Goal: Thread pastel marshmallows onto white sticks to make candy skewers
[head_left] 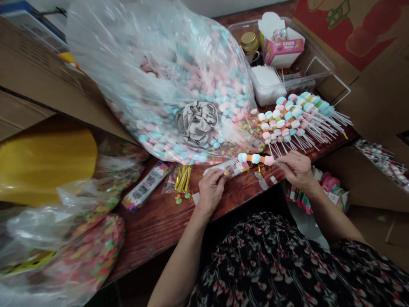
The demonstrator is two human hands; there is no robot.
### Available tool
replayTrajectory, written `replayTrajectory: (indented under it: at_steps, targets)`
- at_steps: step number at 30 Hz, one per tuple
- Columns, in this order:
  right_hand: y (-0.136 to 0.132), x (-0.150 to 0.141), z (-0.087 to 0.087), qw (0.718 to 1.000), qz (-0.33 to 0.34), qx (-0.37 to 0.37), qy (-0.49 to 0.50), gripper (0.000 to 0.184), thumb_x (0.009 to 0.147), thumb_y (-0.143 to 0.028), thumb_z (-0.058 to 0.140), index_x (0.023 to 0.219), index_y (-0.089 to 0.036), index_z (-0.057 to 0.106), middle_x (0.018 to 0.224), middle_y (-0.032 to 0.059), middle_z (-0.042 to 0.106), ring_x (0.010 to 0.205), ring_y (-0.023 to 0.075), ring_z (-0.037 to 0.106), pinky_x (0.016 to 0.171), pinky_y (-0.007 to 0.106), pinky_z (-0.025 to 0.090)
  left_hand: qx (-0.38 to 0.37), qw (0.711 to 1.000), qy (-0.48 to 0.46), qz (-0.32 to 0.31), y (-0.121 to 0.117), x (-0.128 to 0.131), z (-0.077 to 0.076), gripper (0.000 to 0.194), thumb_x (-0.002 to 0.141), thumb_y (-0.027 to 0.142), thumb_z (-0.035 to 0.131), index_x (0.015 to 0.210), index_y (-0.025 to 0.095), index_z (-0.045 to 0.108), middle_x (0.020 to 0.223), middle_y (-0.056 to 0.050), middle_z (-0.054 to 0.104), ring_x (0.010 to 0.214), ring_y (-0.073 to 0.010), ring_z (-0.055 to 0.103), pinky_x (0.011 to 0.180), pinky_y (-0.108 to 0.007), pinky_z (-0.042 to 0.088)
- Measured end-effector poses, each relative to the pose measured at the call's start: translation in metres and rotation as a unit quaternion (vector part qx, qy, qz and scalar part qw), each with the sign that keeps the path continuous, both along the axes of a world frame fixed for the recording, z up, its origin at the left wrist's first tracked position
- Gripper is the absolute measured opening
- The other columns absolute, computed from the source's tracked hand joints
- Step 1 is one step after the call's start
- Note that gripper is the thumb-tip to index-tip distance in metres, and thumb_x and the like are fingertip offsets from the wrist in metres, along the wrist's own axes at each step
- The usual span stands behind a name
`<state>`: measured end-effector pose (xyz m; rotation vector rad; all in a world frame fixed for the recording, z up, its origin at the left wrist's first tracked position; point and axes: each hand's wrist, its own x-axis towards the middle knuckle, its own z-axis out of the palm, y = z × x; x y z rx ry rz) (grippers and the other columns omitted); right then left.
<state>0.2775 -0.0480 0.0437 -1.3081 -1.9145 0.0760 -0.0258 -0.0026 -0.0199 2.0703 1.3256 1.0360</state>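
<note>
In our right hand (297, 168) we hold the bare end of the stick of a candy skewer (255, 158), thumb and fingers closed on it; the skewer's blue, white, orange and pink pieces point towards our left hand (211, 187), over the front of the wooden surface (143, 238); our left hand is narrow, its fingertips at a printed wrapper (239, 168), though we cannot tell whether they pinch it; just beyond lies a large clear bag (179, 72) of pastel sweets, with a crumpled grey bundle (198, 123) at its near side; to the right we see a pile of skewers (292, 115), sticks pointing right, in front of a clear tub (315, 81) with a pink box (284, 52) in it; to the left of our left hand lie gold ties (183, 178) and a wrapper pack (147, 185).
</note>
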Motion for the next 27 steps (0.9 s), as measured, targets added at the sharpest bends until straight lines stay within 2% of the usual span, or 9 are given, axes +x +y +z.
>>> replayTrajectory:
  at_steps: [5,15,20,23,27]
  targets:
    - [0.007,0.0,0.01,0.999,0.04,0.002,-0.007,0.011,0.086,-0.018,0.058,0.086,-0.02,0.069,0.071,0.0025,0.069,0.063,0.0148,0.056,0.063,0.029,0.045,0.002,0.999,0.045,-0.025,-0.001,-0.005,0.001,0.019,0.088,0.022,0.056,0.095,0.02,0.073,0.096,-0.006,0.07,0.089,-0.0166,0.065,0.083,-0.031,0.053]
    - [0.007,0.001,0.026,0.997,0.075,0.008,-0.019,0.01,0.086,-0.017,0.059,0.087,-0.021,0.068,0.068,0.0016,0.068,0.06,0.0142,0.054,0.062,0.029,0.045,-0.049,0.999,0.001,-0.007,0.009,0.001,0.015,0.018,0.084,0.025,0.059,0.069,0.018,0.066,0.074,-0.003,0.065,0.071,-0.0142,0.06,0.069,-0.026,0.048]
    - [0.004,0.006,0.028,0.989,0.1,-0.001,-0.111,0.013,0.086,-0.018,0.057,0.089,-0.021,0.07,0.072,0.0023,0.069,0.065,0.0151,0.056,0.065,0.031,0.044,-0.07,0.997,-0.02,-0.022,0.016,-0.001,0.016,0.018,0.082,0.029,0.064,0.068,0.018,0.066,0.07,-0.002,0.064,0.067,-0.0134,0.058,0.065,-0.026,0.045]
    - [0.005,0.006,0.029,0.98,0.091,0.003,-0.175,0.013,0.086,-0.019,0.057,0.087,-0.021,0.07,0.072,0.0021,0.07,0.065,0.0152,0.052,0.063,0.03,0.04,-0.072,0.997,-0.021,-0.03,0.017,-0.002,0.014,0.018,0.082,0.029,0.064,0.067,0.018,0.066,0.07,-0.001,0.064,0.067,-0.0133,0.058,0.065,-0.026,0.045]
    - [0.006,0.005,0.035,0.975,0.071,-0.018,-0.209,0.018,0.09,-0.021,0.053,0.085,-0.019,0.07,0.069,0.003,0.067,0.064,0.015,0.052,0.064,0.029,0.039,-0.05,0.997,-0.024,-0.052,0.016,-0.002,0.013,0.016,0.083,0.026,0.064,0.069,0.018,0.067,0.071,-0.002,0.064,0.068,-0.0135,0.058,0.067,-0.026,0.046]
